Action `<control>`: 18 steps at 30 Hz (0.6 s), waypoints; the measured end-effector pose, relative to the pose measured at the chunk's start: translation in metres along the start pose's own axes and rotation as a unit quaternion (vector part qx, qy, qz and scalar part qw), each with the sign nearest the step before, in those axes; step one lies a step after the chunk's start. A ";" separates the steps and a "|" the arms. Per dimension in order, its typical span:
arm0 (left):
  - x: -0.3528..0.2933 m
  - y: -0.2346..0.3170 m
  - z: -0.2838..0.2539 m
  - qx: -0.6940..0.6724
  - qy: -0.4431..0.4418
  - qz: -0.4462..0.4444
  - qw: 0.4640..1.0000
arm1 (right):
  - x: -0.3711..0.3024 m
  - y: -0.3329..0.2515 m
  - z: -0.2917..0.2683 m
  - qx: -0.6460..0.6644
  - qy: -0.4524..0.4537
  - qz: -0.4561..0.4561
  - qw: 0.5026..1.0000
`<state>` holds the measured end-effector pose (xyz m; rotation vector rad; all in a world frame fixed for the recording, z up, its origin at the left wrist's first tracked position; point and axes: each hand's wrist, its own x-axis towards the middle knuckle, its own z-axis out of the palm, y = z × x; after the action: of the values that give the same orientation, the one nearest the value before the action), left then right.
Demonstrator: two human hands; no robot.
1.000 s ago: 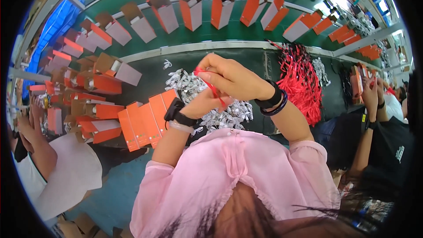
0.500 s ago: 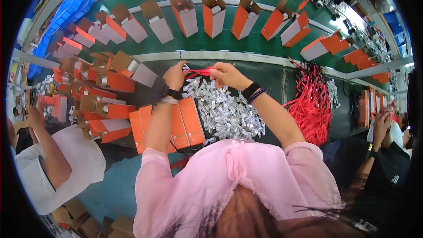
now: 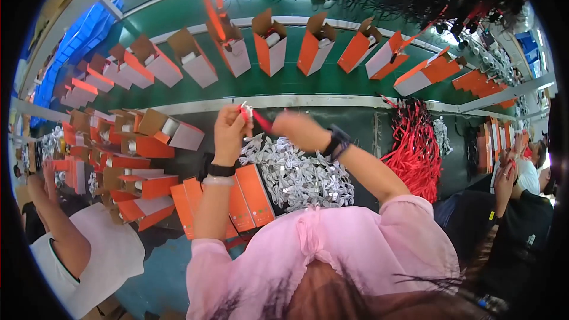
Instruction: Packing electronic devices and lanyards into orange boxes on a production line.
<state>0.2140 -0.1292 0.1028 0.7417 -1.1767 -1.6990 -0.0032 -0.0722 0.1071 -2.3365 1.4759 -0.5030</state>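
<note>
Two hands meet over a pile of small white bagged parts, holding a red strap between them.

The left hand point(image 3: 230, 125) is closed around one small white part with the end of the red strap point(image 3: 261, 121), and the right hand point(image 3: 301, 130) pinches the other end of this strap just beside it. Both are raised above the pile of white parts point(image 3: 302, 175), which lies on the dark table point(image 3: 355, 124). Flat orange boxes point(image 3: 240, 198) lie near the left wrist, a bundle of red straps point(image 3: 415, 148) lies to the right, and open orange-and-white boxes point(image 3: 269, 41) stand on the green belt point(image 3: 284, 83) behind.
</note>
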 end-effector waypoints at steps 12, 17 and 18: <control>-0.049 0.009 0.108 0.026 -0.052 0.030 0.998 | -0.057 -0.042 -0.034 0.451 0.189 0.120 0.864; -0.046 0.004 0.114 0.422 0.102 0.227 0.872 | -0.055 -0.044 -0.058 0.604 0.082 0.098 0.787; -0.046 0.006 0.117 0.421 0.101 0.231 0.871 | -0.052 -0.031 -0.060 0.575 0.055 0.161 0.800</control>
<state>0.1351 -0.0430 0.1497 1.0103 -1.7806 -0.6434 -0.0269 -0.0176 0.1685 -1.0843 1.0513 -1.0605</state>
